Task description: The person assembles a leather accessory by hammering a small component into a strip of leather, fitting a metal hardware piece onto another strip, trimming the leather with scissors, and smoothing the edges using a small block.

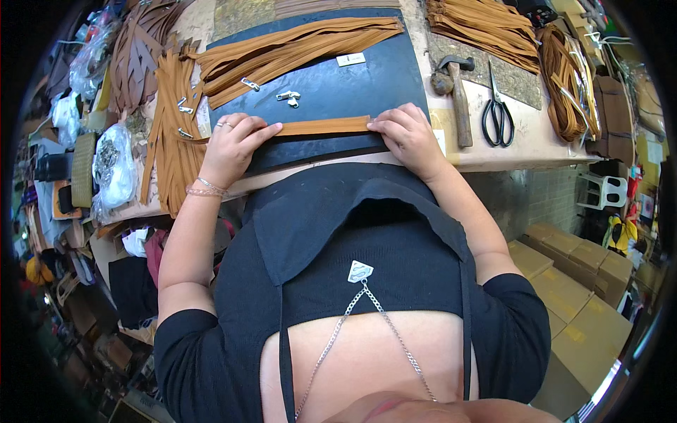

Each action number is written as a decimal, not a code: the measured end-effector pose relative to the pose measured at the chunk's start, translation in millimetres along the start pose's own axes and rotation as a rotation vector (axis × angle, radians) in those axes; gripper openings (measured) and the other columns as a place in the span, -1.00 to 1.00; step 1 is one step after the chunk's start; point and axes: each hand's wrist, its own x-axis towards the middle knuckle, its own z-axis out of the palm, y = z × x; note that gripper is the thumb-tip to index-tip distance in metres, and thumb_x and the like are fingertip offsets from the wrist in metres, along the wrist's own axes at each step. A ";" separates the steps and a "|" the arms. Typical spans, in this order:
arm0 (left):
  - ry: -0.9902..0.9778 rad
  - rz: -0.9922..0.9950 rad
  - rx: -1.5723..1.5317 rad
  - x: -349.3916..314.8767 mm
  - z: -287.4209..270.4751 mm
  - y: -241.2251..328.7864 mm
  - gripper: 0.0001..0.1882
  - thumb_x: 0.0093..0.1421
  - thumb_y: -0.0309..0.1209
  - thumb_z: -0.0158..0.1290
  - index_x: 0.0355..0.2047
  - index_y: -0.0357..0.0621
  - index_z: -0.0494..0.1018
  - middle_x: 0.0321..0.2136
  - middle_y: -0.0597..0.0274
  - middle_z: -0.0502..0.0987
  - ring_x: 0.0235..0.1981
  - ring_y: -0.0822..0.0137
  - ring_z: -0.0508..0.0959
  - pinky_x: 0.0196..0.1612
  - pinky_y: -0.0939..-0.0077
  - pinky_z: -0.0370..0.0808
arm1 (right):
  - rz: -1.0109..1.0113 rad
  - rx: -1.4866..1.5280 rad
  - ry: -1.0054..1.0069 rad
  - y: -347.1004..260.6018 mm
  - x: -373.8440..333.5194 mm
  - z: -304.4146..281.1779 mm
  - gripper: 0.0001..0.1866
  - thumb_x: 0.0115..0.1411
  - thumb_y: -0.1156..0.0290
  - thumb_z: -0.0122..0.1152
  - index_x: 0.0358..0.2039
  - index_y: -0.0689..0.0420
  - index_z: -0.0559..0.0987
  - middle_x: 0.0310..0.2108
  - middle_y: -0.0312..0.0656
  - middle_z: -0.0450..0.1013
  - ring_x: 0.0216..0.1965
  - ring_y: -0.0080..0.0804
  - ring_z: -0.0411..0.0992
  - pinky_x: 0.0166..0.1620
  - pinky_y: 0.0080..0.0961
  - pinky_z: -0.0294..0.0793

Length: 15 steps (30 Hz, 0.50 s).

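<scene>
A tan zipper strip (324, 127) stretches across the near part of a black mat (324, 88). My left hand (236, 144) pinches it toward its left end, and my right hand (407, 137) pinches its right end. Left of my left hand the strip runs toward a pile of tan zipper strips (173, 127) with a few metal sliders on it. Beyond my hands lie more zipper strips (296, 53), side by side on the mat. Silver zipper sliders (289, 98) rest between them and the held strip, with another slider (250, 84) touching the strips.
Right of the mat lie a hammer (460, 99) and black-handled scissors (498, 116). Bundles of tan strips (483, 32) sit at the far right. Plastic bags (114, 166) crowd the left table edge. Cardboard boxes (578, 310) stand below on the right, near a white stool (603, 190).
</scene>
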 end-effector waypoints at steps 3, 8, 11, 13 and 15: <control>-0.018 -0.001 -0.025 -6.5 -5.0 -0.2 -0.61 0.10 -0.51 0.13 -0.04 0.14 0.60 -0.24 0.40 0.53 -0.18 0.29 0.50 -0.06 0.34 0.41 | 0.011 0.019 -0.025 1.2 4.5 -2.4 -0.81 0.02 0.52 0.30 -0.30 0.04 0.62 -0.23 -0.35 0.53 -0.17 -0.27 0.41 -0.04 -0.36 0.40; 0.028 -0.028 -0.036 4.2 -14.9 12.8 -0.72 0.12 -0.34 0.22 -0.11 0.08 0.60 -0.23 0.38 0.53 -0.18 0.30 0.50 -0.07 0.35 0.41 | 0.075 0.090 -0.014 -2.8 7.4 -5.0 -0.80 0.02 0.56 0.29 -0.29 0.09 0.61 -0.26 -0.29 0.54 -0.16 -0.22 0.43 0.00 -0.32 0.42; 0.063 0.020 -0.092 31.7 -0.1 37.1 -0.72 0.12 -0.24 0.26 -0.17 0.01 0.59 -0.23 0.33 0.53 -0.18 0.27 0.51 -0.08 0.34 0.43 | 0.168 0.166 -0.024 -5.7 9.9 -5.4 -0.84 0.03 0.61 0.30 -0.33 0.13 0.60 -0.27 -0.22 0.55 -0.16 -0.18 0.45 -0.03 -0.34 0.44; 0.038 0.092 -0.247 61.0 17.2 58.1 -0.69 0.11 -0.22 0.26 -0.18 -0.04 0.59 -0.26 0.28 0.52 -0.19 0.22 0.51 -0.11 0.33 0.46 | 0.165 0.165 -0.031 -1.5 9.7 -5.5 -0.83 0.03 0.60 0.31 -0.32 0.15 0.58 -0.28 -0.20 0.55 -0.17 -0.15 0.45 -0.04 -0.33 0.44; 0.011 0.133 -0.325 84.1 37.6 72.5 -0.70 0.12 -0.24 0.25 -0.19 -0.08 0.58 -0.29 0.24 0.51 -0.25 0.16 0.50 -0.13 0.33 0.48 | 0.180 0.173 -0.049 0.3 8.9 -4.8 -0.82 0.03 0.59 0.32 -0.32 0.15 0.58 -0.28 -0.19 0.54 -0.17 -0.14 0.45 -0.04 -0.33 0.44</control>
